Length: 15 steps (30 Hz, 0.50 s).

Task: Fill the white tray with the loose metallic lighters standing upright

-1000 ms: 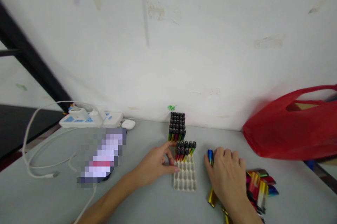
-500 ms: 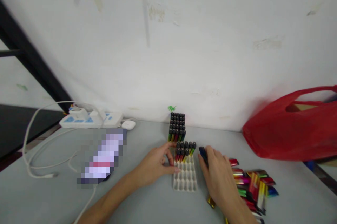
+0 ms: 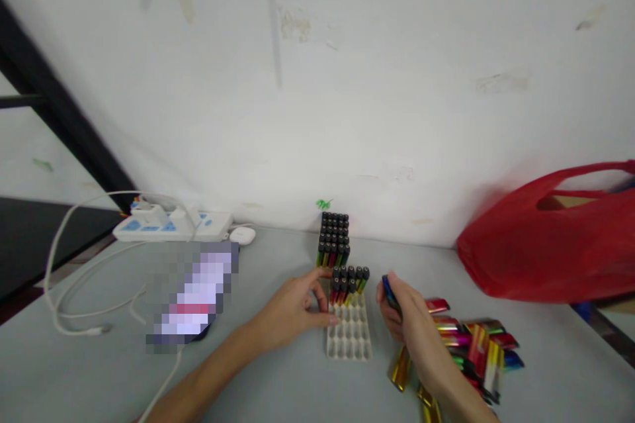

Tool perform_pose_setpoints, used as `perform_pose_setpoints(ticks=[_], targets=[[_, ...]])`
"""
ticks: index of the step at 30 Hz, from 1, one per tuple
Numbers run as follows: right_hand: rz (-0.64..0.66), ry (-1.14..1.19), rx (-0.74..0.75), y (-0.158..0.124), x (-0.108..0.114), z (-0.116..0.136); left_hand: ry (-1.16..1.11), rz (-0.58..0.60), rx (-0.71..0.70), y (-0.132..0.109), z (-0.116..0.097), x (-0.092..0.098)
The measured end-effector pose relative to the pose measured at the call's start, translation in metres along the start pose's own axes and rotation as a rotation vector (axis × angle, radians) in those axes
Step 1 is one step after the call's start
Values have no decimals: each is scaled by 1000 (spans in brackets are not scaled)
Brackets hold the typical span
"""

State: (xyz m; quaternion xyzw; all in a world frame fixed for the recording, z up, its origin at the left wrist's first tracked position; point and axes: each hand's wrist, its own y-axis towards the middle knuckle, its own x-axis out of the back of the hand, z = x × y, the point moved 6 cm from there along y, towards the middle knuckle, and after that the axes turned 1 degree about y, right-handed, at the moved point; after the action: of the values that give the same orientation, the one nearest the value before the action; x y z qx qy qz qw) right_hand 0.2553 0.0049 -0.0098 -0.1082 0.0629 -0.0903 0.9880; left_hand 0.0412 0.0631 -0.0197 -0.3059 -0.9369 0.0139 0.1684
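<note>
A white tray (image 3: 348, 337) with rows of small cells lies in the middle of the table. Its far rows hold upright black-topped lighters (image 3: 351, 284) in shiny colours; the nearer cells are bare. My left hand (image 3: 292, 310) grips the tray's left side, thumb on the edge and index finger beside the back lighters. Right of the tray, my right hand (image 3: 409, 317) is closed around a blue lighter (image 3: 390, 294), raised and tilted, its lower part hidden by the fingers. Behind the tray stands a block of packed lighters (image 3: 334, 241).
Loose coloured lighters (image 3: 479, 350) lie piled at the right, with gold ones (image 3: 401, 370) near my right wrist. A red bag (image 3: 555, 244) rests behind them. On the left are a blurred-out phone (image 3: 198, 294), a power strip (image 3: 173, 228) and a white cable (image 3: 74, 317).
My right hand has turned, showing its thumb side and more of the blue lighter; gold lighters beneath it are now more visible. My left hand and the tray have stayed put.
</note>
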Motion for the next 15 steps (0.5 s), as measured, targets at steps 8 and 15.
perform_pose_setpoints(ticks=[8, 15], targets=[[55, 123, -91, 0, -6, -1, -7, 6, -4, 0, 1, 0], [164, 275, -183, -1, -10, -9, 7, -8, 5, 0, 0, 0]])
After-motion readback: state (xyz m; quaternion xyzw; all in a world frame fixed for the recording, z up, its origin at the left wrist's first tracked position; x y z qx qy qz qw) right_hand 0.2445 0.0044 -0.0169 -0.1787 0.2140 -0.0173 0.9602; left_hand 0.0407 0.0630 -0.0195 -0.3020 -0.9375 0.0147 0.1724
